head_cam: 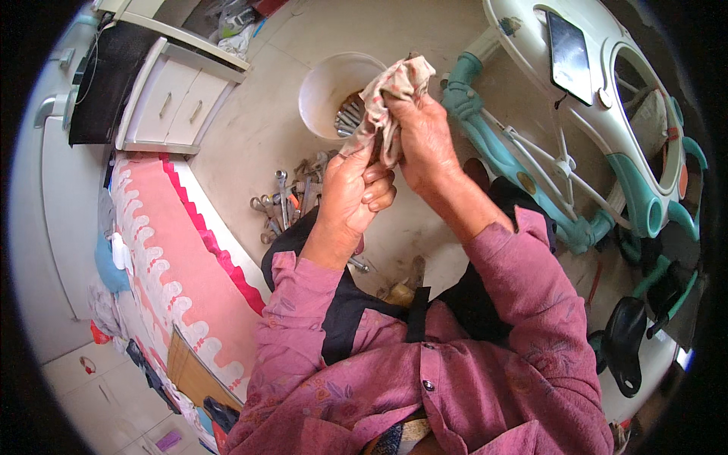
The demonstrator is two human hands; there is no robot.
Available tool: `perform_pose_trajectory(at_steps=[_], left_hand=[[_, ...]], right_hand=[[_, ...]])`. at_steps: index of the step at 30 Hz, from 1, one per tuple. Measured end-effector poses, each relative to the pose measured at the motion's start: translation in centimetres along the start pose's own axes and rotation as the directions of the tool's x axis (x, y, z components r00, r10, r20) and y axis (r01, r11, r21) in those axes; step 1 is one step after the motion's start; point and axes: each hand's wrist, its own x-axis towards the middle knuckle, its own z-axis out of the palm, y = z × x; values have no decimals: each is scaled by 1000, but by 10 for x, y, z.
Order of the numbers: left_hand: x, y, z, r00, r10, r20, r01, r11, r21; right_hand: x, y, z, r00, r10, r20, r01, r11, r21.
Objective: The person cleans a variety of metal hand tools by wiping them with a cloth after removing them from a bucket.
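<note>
Both my hands are raised in front of me over the floor, gripping one crumpled cloth, cream with reddish marks (418,74). My right hand (426,139) squeezes the cloth's upper part, thumb on top. Below it, my left hand (355,190) is curled around the lower end, thumb pressed on the cloth. A narrow dark piece (377,147) shows between the folds just above my left fingers; most of it is covered, so its kind is unclear. Behind the cloth stands a white plastic bucket (311,99) with several shiny metal tools (348,119) at its bottom.
Ring spanners and other metal tools (282,199) lie heaped on the floor beside my left knee. To the right is a white and teal plastic frame (515,165) with a dark-screened phone (569,60) on it. A bed with a pink cover (187,244) runs along the left.
</note>
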Motion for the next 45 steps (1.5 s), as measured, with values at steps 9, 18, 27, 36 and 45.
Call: perform_pose_trajectory(at_steps=[9,18,27,36,45], left_hand=[[0,37,-13,743,669,-27,-489,570,661],[2,46,0,841,541,18,-441,666,602],[5,72,-23,834,551,-20,-483,748,455],[0,83,-26,917,347,197,-389,885,253],[8,42,-3,926,376,32,-339,792,508]], right_hand=[[-11,-24,0,981,171,90,-154,974,-169],[-23,-11,-2,897,367,247,-237,870,-432],[-23,-5,-12,781,468,414,-145,780,-609],[-25,-8,-22,720,570,397,-345,789,-508],[-18,-1,-24,788,438,433,-111,792,-600]])
